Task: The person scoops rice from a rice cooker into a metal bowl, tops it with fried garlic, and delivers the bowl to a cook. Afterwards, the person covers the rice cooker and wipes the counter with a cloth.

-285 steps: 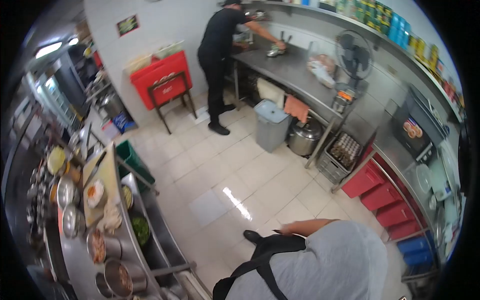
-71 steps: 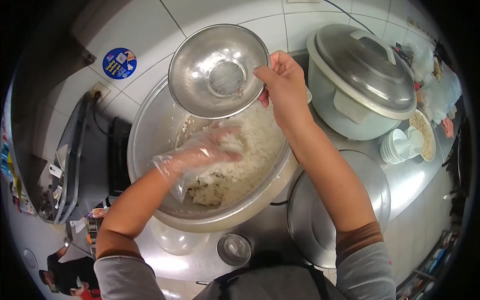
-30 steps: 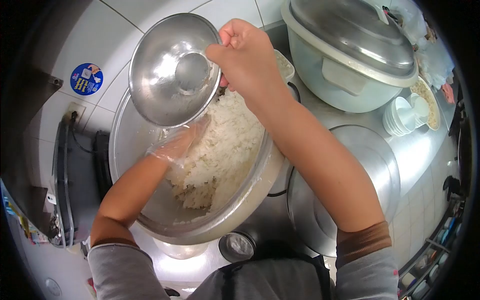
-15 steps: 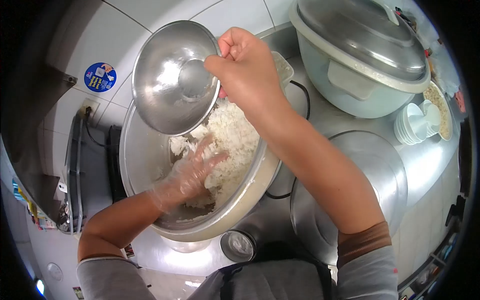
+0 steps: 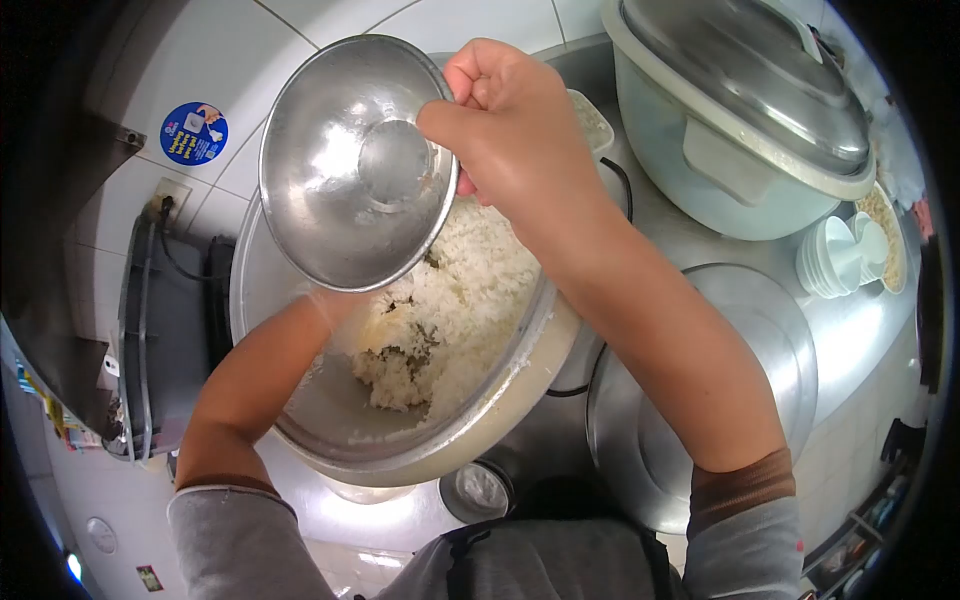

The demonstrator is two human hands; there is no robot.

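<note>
My right hand (image 5: 495, 110) is closed on the rim of a steel mixing bowl (image 5: 330, 200), which it holds tilted above a large metal pot (image 5: 410, 463). White rice (image 5: 475, 290) lies heaped in the pot, with dark greenish-brown patches near its middle. My left hand (image 5: 343, 312), in a clear plastic glove, reaches into the pot beneath the bowl. Its fingers are hidden behind the bowl, so whether they hold rice does not show. A little residue clings to the bowl's inside.
On the right stands a big pale tub (image 5: 665, 150) with a steel cover (image 5: 750, 75). A round metal lid (image 5: 740, 350) lies on the steel counter near stacked white scoops (image 5: 830, 255). A small steel canister (image 5: 476, 490) sits by the pot's front. A cord (image 5: 625, 185) runs behind my right arm.
My left hand has moved up and away from the rice's middle to behind the bowl, uncovering the dark patches. The bowl has come slightly closer and lower in my right hand.
</note>
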